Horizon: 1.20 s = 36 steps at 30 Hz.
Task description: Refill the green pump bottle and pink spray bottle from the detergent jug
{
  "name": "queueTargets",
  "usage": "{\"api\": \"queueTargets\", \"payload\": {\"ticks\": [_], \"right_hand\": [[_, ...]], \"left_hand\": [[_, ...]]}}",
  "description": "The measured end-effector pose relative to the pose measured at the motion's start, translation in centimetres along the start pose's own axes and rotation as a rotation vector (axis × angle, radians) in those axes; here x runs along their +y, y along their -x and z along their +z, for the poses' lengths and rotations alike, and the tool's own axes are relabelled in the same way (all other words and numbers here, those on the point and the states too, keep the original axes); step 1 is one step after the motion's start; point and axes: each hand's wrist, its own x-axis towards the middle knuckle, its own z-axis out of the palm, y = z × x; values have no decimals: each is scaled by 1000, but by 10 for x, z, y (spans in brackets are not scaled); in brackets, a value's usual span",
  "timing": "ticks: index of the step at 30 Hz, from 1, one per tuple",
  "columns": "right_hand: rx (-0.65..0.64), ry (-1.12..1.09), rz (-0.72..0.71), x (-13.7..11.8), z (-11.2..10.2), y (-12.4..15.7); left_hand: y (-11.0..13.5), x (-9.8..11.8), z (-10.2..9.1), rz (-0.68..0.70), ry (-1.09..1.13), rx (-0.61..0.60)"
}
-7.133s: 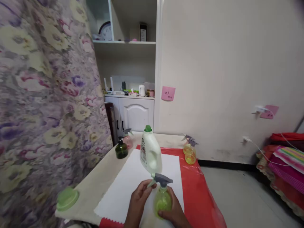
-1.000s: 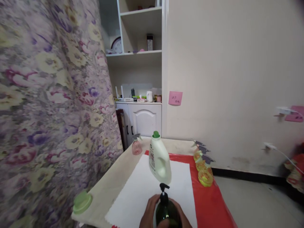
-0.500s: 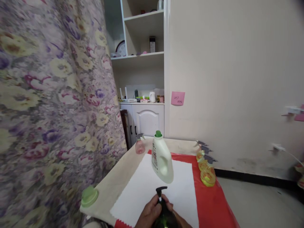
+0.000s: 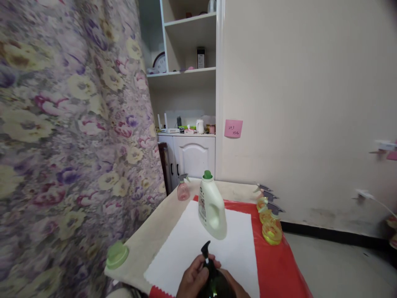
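Pump bottle (image 4: 217, 287), dark green, sits in your two hands at the near side of the table (image 4: 145, 240), its base cut off below. Its long axis runs upward and away from you, tilted a little left at the top; the black nozzle (image 4: 205, 249) points forward and slightly right. Your left hand (image 4: 192, 278) has its fingers closed about the neck, while your right hand (image 4: 233, 283) grips the right side, fingers partly hidden. Beyond, a pale jug (image 4: 211, 205) stands upright on the white sheet (image 4: 173, 256), handle rightward.
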Motion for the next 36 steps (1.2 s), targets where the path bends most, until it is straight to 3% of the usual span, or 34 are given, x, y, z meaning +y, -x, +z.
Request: {"api": "queueTargets", "payload": {"ticks": [3,6,13,18,24,31,36], "right_hand": [[-20,5,-96,3,1,0],[8,1,-83,1,3,3],[14,58,-62,-8,3,7],[-13,14,-40,-1,3,6],[-3,16,-85,-1,0,5],[-44,-35,-81,-7,0,9],[-81,2,-152,-17,-2,15]], "left_hand": [[-1,-2,2,62,-86,111],[-1,-1,5,83,-129,164],[2,1,4,12,9,72],[3,-2,2,40,-39,145],[8,5,6,27,-66,39],[6,4,12,40,-92,154],[7,4,10,29,-63,71]]}}
